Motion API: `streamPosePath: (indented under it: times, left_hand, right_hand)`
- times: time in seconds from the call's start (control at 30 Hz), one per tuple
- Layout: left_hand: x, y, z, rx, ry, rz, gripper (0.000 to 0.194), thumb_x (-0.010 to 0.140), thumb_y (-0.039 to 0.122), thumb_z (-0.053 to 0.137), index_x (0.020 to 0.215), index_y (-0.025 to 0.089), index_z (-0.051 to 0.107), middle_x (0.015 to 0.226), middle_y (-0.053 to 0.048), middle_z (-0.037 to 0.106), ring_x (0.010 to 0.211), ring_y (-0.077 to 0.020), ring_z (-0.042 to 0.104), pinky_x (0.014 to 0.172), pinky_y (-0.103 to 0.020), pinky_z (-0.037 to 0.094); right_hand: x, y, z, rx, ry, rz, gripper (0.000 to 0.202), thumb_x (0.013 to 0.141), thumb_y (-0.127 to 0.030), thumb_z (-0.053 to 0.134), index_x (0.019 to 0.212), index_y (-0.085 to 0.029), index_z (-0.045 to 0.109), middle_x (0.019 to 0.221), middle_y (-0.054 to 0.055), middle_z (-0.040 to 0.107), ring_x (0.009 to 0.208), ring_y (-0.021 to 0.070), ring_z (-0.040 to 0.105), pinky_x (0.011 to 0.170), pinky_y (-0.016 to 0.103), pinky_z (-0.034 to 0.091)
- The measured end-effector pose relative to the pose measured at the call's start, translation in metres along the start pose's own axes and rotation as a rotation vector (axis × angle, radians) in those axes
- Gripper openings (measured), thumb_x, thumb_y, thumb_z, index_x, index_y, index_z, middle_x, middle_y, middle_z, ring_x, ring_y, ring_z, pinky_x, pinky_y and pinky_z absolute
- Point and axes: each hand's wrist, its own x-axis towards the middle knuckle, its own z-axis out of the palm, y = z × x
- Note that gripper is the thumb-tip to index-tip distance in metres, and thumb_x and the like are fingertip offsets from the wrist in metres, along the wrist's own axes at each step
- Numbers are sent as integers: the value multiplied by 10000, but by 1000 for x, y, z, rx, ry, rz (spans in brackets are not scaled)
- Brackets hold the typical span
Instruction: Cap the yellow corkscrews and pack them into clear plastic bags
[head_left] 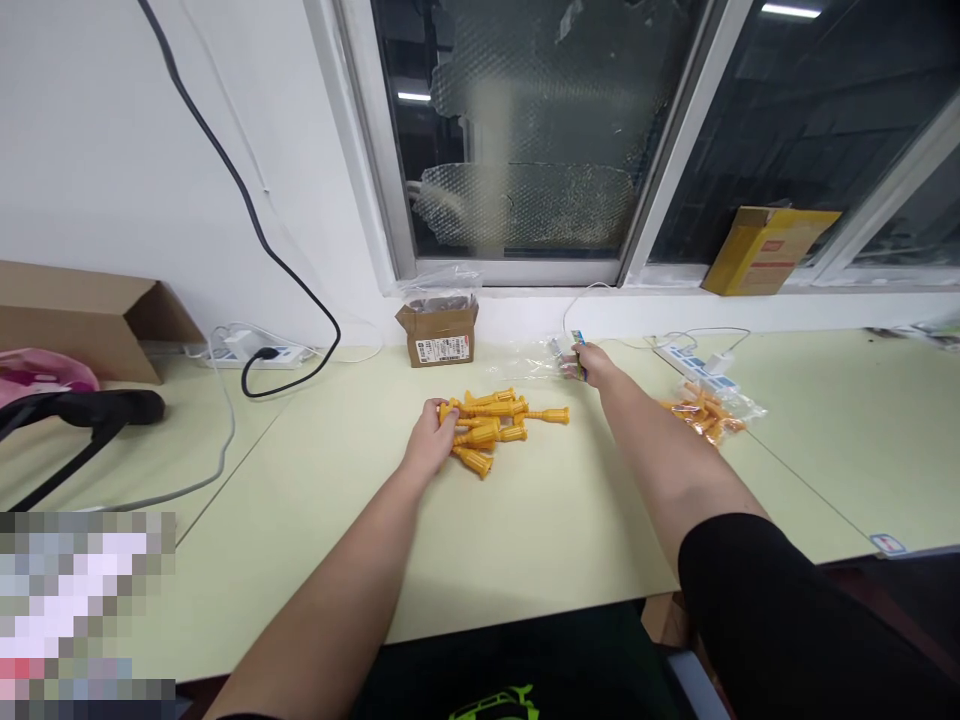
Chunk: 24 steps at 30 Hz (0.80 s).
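Observation:
Several yellow plastic pieces [491, 430], ribbed and flared at one end like small horns, lie in a loose pile on the table. My left hand [430, 437] is at the pile's left end, its fingers curled around some of the yellow pieces. Farther back and to the right, my right hand [594, 364] is closed on a clear plastic bag [525, 358] near its coloured label. That bag lies flat on the table, stretching leftward from my fingers. My right fingertips are partly hidden by the hand.
A small open cardboard box [442, 335] stands behind the pile. Right of my right forearm lies a clear bag of orange-yellow pieces [705, 412], near a power strip [694, 368]. A black cable [259, 225] hangs at left beside a larger cardboard box [82, 305]. A yellow carton [769, 250] leans at the window.

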Motion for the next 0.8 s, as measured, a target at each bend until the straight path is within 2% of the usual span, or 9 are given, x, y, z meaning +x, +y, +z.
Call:
streamPosePath:
  times: [0.07,0.17,0.3,0.4,0.53,0.63,0.73,0.8]
  left_hand:
    - [-1,1,-1,56,40,60,269,856,419,712,1036,262,587,949,-61,676,947,-294,634,874,-389,477]
    - [-4,2,-2,42,54,90,293,847,418,717,1053,252,591,983,-72,661,1021,-312,618,937,-398,434]
    - [-6,0,-3,12,54,80,310,820,407,743,1051,242,620,921,-66,625,1021,-318,599,952,-404,418]
    - [-5,-1,-3,59,69,83,322,793,390,760,1038,231,624,943,-78,617,1057,-334,593,981,-432,417]
    - [-2,-6,-4,97,56,65,341,794,421,753,1053,236,632,996,-95,618,1078,-339,595,980,-446,427]
    - [0,-8,-6,119,61,65,331,809,438,736,1051,235,636,1009,-106,616,1106,-350,587,1004,-464,420]
    - [0,-3,-8,151,117,144,311,823,430,719,1047,233,631,1074,-122,617,1212,-367,534,1113,-512,353]
    - [0,5,-10,64,124,235,301,845,418,702,1076,245,616,1194,-120,607,1305,-347,485,1171,-506,317]
  right_hand:
    - [8,1,5,-37,43,30,246,950,-346,673,921,-232,457,600,-42,576,401,109,532,399,226,470]
    - [17,3,10,-70,63,67,280,920,-341,732,905,-214,483,594,-24,590,415,123,559,404,235,473]
    - [24,6,10,-47,22,65,226,874,-205,760,887,-182,536,631,-6,635,457,118,590,452,230,500]
    - [21,6,5,31,-9,29,135,883,-131,697,898,-176,571,717,13,687,552,121,650,530,228,547]
    - [4,5,-4,164,-51,-7,67,903,-137,614,880,-197,597,786,20,718,685,137,703,681,264,611]
    - [-18,4,-10,328,-147,-24,100,861,-114,616,819,-203,597,755,14,714,695,151,698,762,321,630]
    - [-46,3,-10,444,-279,-86,160,794,-75,644,794,-219,574,736,-26,699,751,167,714,817,375,630]
    - [-66,5,-6,433,-350,-110,182,770,-80,665,825,-231,579,734,-40,690,820,193,734,827,402,628]
